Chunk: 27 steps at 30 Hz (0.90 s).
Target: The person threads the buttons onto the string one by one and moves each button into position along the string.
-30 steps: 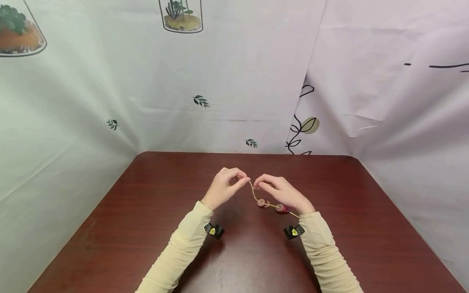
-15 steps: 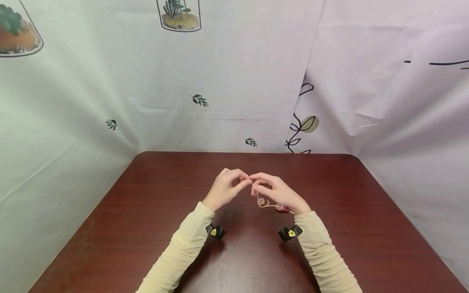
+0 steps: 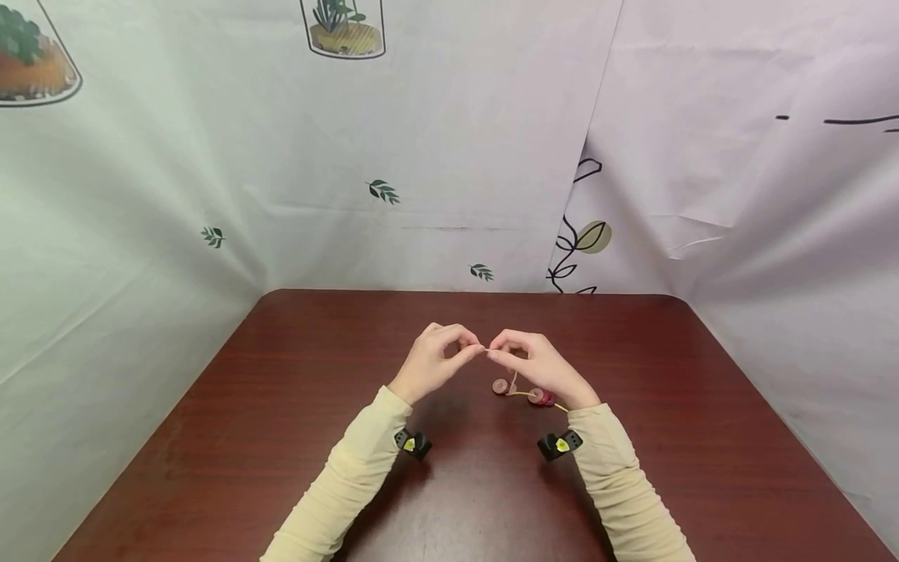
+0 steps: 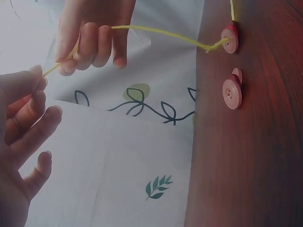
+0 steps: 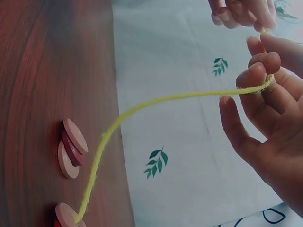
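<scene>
A yellow yarn [image 5: 161, 99] runs short and taut between the two hands. My left hand [image 3: 434, 364] pinches its end between thumb and forefinger. Just to the right, my right hand [image 3: 537, 367] grips the same yarn with thumb and fingers, knuckles bent. From the right hand the yarn droops to a pink button [image 4: 230, 40], passing through its hole, with a red button behind it against the table. Beside this lies a separate little pile of buttons [image 5: 71, 149], pale pink with a dark red one between, off the yarn.
The dark red-brown wooden table [image 3: 449, 499] spreads around both forearms. White printed cloth [image 3: 449, 156] hangs behind the table and at its sides. A black camera [image 3: 413, 444] sits on the left wrist, another camera [image 3: 559, 446] on the right.
My right hand has taken hold of the yarn near the left hand's fingertips. The yarn that hung from the left hand now stretches between both hands and drops from the right.
</scene>
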Each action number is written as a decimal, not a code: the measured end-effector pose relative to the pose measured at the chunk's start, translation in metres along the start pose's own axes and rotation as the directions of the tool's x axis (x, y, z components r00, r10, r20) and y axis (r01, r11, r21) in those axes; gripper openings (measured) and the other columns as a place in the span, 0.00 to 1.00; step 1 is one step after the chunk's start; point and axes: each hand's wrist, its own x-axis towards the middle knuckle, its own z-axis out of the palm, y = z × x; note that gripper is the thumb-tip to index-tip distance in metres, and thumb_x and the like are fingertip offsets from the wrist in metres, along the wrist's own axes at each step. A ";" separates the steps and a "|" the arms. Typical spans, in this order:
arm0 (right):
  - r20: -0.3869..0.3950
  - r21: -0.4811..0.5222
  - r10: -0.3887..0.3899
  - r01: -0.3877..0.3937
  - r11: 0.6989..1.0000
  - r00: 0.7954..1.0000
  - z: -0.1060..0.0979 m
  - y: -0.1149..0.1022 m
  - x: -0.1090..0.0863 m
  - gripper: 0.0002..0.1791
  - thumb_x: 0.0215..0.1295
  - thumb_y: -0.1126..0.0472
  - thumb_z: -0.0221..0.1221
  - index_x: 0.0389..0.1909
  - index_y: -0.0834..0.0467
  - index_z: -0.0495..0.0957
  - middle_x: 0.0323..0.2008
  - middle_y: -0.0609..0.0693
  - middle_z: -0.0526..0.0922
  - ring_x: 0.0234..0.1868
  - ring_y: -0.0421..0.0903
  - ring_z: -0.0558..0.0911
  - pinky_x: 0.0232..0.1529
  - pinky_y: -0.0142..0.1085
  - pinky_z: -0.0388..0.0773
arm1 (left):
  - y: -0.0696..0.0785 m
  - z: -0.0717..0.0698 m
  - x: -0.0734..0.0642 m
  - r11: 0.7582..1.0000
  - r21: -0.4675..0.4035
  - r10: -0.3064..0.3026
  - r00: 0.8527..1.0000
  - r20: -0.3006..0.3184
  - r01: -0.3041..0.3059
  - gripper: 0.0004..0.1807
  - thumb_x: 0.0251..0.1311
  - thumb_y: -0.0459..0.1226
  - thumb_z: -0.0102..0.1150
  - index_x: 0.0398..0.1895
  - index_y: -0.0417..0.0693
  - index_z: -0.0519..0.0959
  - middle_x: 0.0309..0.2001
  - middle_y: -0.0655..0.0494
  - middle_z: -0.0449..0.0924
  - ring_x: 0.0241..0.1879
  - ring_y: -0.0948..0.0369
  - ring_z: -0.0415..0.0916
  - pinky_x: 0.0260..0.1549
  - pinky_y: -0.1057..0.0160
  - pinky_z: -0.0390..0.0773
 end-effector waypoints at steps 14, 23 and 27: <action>-0.051 -0.143 -0.054 0.046 0.989 0.997 -0.007 0.000 -0.002 0.07 0.66 0.56 0.61 0.36 0.55 0.81 0.21 0.44 0.75 0.26 0.40 0.73 0.30 0.30 0.69 | 0.002 0.002 -0.001 0.999 -0.005 -0.048 0.998 0.038 0.048 0.05 0.53 0.39 0.70 0.31 0.51 0.82 0.24 0.61 0.79 0.30 0.64 0.69 0.38 0.63 0.68; -0.060 -0.139 -0.031 0.023 0.990 0.998 -0.011 0.005 -0.003 0.07 0.66 0.56 0.61 0.36 0.57 0.81 0.22 0.57 0.76 0.23 0.48 0.75 0.25 0.31 0.70 | 0.003 0.003 -0.001 0.998 -0.019 -0.052 0.998 0.031 0.052 0.05 0.53 0.38 0.70 0.30 0.50 0.81 0.23 0.61 0.78 0.30 0.64 0.69 0.36 0.64 0.67; -0.074 -0.147 -0.010 -0.001 0.989 0.997 -0.011 0.005 -0.003 0.07 0.66 0.58 0.60 0.37 0.58 0.81 0.22 0.58 0.76 0.25 0.52 0.75 0.25 0.30 0.68 | 0.002 0.004 -0.001 0.996 -0.024 -0.084 0.995 0.053 0.085 0.05 0.56 0.40 0.68 0.31 0.51 0.81 0.25 0.62 0.79 0.31 0.64 0.69 0.36 0.64 0.67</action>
